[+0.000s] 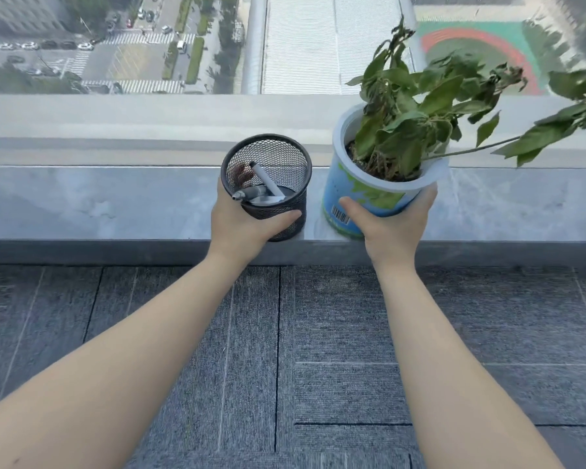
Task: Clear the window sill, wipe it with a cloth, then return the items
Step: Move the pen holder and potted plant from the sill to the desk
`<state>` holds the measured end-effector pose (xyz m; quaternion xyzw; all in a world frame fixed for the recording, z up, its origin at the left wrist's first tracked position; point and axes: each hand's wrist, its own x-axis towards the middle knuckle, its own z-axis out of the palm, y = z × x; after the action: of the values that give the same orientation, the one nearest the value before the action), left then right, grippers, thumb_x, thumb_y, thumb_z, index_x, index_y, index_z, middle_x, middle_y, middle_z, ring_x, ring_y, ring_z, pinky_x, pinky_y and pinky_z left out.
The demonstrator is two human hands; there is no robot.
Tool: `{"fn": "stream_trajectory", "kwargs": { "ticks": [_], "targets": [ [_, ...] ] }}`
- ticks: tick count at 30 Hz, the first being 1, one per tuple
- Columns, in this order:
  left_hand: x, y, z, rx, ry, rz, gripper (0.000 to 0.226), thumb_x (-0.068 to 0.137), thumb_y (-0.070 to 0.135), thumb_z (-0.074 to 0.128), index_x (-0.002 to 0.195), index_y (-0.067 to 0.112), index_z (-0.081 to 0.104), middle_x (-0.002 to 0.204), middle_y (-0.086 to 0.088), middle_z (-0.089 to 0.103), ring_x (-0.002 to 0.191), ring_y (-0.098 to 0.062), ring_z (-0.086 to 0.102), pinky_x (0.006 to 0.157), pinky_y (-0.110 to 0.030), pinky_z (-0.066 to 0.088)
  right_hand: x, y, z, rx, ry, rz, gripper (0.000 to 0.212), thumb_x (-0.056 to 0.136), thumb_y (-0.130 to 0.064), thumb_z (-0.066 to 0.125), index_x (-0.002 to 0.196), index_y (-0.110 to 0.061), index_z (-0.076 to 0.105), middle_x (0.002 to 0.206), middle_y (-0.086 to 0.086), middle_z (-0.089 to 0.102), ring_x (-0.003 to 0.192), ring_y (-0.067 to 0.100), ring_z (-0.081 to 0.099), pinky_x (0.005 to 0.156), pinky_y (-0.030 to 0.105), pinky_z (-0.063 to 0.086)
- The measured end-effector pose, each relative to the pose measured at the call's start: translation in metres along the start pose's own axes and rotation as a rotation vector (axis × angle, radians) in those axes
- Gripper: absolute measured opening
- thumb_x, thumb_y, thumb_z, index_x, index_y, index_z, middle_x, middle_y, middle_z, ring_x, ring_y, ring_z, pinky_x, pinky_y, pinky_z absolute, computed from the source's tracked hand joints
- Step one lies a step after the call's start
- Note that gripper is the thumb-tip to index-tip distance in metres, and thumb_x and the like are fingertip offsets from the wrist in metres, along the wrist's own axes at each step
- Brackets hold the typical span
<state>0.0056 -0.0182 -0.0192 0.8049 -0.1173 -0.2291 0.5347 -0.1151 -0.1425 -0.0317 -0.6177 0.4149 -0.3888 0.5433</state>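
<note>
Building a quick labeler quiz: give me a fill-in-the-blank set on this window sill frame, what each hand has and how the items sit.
1. The left hand grips the black mesh ____ holder.
2. The right hand holds the plant pot, which is tilted toward the ____.
3. Both items are near the front edge of the window ____.
4. The plant's leaves are ____ in colour.

Missing words: pen; person; sill; green

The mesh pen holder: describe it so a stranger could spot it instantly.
Find the grey window sill under the glass. Near its middle, the left hand grips the pen holder, beside the plant pot. It alone is black see-through mesh, holding pens.
</note>
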Motion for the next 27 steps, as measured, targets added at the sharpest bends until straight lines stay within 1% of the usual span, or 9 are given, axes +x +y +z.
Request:
{"fn": "stream_trajectory", "kwargs": {
  "ticks": [2, 6, 10, 13, 15, 18, 22, 24, 27],
  "targets": [
    [-0.008, 0.005, -0.004, -0.013, 0.01, -0.007, 0.083, 0.041, 0.029, 0.085, 0.111, -0.001, 0.053, 0.094, -0.001, 0.066, 0.097, -0.017, 0.064, 0.097, -0.042, 0.05, -0.007, -0.007, 0.003, 0.009, -0.008, 0.002, 0.097, 0.046, -0.035, 0.081, 0.126, -0.004, 0.037, 0.125, 0.008, 0.051, 0.118, 0.018, 0.053, 0.099, 0.04, 0.049],
    [-0.024, 0.026, -0.022, -0.029, 0.013, -0.002, 0.088, 0.035, 0.041, 0.079, 0.109, -0.001, 0.057, 0.105, -0.011, 0.069, 0.099, -0.019, 0.066, 0.095, -0.043, 0.052, -0.02, -0.032, 0.004, 0.034, -0.042, 0.008, 0.092, 0.044, -0.037, 0.079, 0.119, -0.004, 0.038, 0.119, 0.006, 0.052, 0.113, 0.017, 0.054, 0.095, 0.035, 0.052],
    [-0.046, 0.069, -0.051, -0.012, 0.036, 0.002, 0.087, 0.035, 0.044, 0.078, 0.108, 0.0, 0.057, 0.103, -0.009, 0.07, 0.098, -0.018, 0.067, 0.095, -0.042, 0.052, -0.033, -0.085, -0.002, 0.053, -0.062, -0.012, 0.086, 0.043, -0.037, 0.079, 0.111, -0.011, 0.034, 0.112, -0.003, 0.049, 0.106, 0.009, 0.054, 0.094, 0.031, 0.052],
    [-0.066, 0.117, -0.076, -0.013, 0.043, 0.014, 0.084, 0.037, 0.042, 0.079, 0.108, 0.003, 0.058, 0.099, -0.004, 0.07, 0.096, -0.014, 0.067, 0.094, -0.039, 0.053, -0.041, -0.141, -0.007, 0.081, -0.086, -0.038, 0.085, 0.044, -0.034, 0.08, 0.111, -0.015, 0.033, 0.109, -0.012, 0.047, 0.102, -0.007, 0.053, 0.092, 0.025, 0.052],
    [-0.083, 0.154, -0.095, -0.025, 0.047, 0.02, 0.079, 0.039, 0.038, 0.08, 0.106, 0.003, 0.059, 0.095, -0.002, 0.069, 0.094, -0.014, 0.067, 0.094, -0.037, 0.053, -0.047, -0.185, -0.01, 0.091, -0.1, -0.052, 0.084, 0.044, -0.033, 0.08, 0.111, -0.015, 0.032, 0.109, -0.01, 0.047, 0.103, -0.004, 0.053, 0.091, 0.024, 0.052],
    [-0.106, 0.213, -0.128, -0.063, 0.073, 0.024, 0.087, 0.038, 0.038, 0.08, 0.113, 0.003, 0.055, 0.107, -0.008, 0.069, 0.1, -0.015, 0.066, 0.095, -0.034, 0.052, -0.053, -0.255, -0.012, 0.102, -0.11, -0.055, 0.086, 0.043, -0.035, 0.08, 0.112, -0.009, 0.034, 0.109, -0.005, 0.049, 0.103, 0.005, 0.055, 0.09, 0.027, 0.053],
    [-0.133, 0.285, -0.173, -0.078, 0.113, 0.042, 0.089, 0.037, 0.042, 0.08, 0.113, 0.005, 0.055, 0.107, -0.01, 0.069, 0.102, -0.017, 0.065, 0.096, -0.039, 0.052, -0.062, -0.345, -0.01, 0.101, -0.159, -0.058, 0.089, 0.041, -0.037, 0.079, 0.113, -0.014, 0.032, 0.108, -0.016, 0.048, 0.099, -0.009, 0.054, 0.088, 0.023, 0.053],
    [-0.146, 0.316, -0.195, -0.086, 0.145, 0.038, 0.079, 0.036, 0.04, 0.08, 0.104, 0.011, 0.054, 0.097, -0.003, 0.068, 0.098, -0.015, 0.065, 0.093, -0.034, 0.052, -0.068, -0.384, -0.008, 0.106, -0.197, -0.077, 0.087, 0.041, -0.037, 0.078, 0.111, -0.016, 0.031, 0.106, -0.018, 0.047, 0.093, -0.018, 0.053, 0.085, 0.016, 0.051],
    [-0.171, 0.356, -0.229, -0.063, 0.224, 0.053, 0.064, 0.044, 0.026, 0.086, 0.096, 0.012, 0.049, 0.083, 0.01, 0.059, 0.086, -0.005, 0.063, 0.084, -0.02, 0.05, -0.077, -0.442, -0.006, 0.129, -0.269, -0.109, 0.087, 0.04, -0.036, 0.079, 0.11, -0.017, 0.031, 0.106, -0.017, 0.047, 0.093, -0.018, 0.053, 0.082, 0.014, 0.051]
  ]
}}
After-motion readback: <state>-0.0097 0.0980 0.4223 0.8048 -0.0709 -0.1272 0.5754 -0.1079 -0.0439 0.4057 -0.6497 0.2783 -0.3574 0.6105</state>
